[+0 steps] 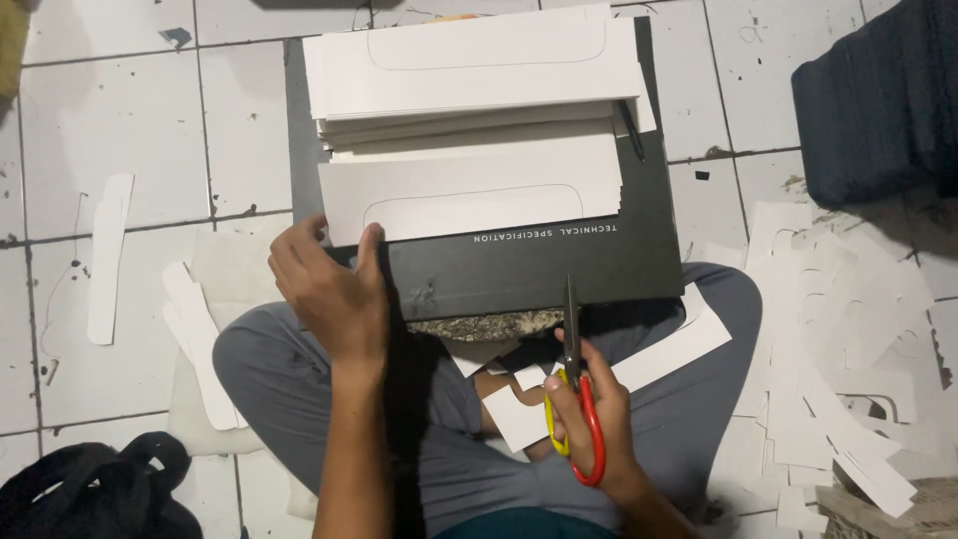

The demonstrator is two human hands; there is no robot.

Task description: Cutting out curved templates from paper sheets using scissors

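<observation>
Nearest the lens, the right hand (589, 414) grips a pair of scissors (576, 399): fingers curled through the loops, one handle red, the other yellow, both smooth plastic. The thin dark blades are shut together and point straight up, away from the body, with the tip just reaching the near edge of the black board (519, 265). That board is flat, matte and rectangular, resting across the person's lap in grey trousers (289, 379).

The left hand (329, 289) lies at the board's near left corner. Its fingers are bent and held close together, with the thumb raised beside them. The thumb tip and fingertips press on the lower left corner of a white card sheet (469, 190), which lies just beyond the fingers. This sheet is a long, stiff rectangle with a faint rounded outline drawn on it, and it sits on top of the front pile. Behind it, a thicker stack of cards (469, 70) of the same kind lies farther up the board.

White paper offcuts (838, 329), narrow strips and angular scraps, litter the scuffed white floor tiles (110, 100) on both sides, and a few rest on the lap between the hands.
</observation>
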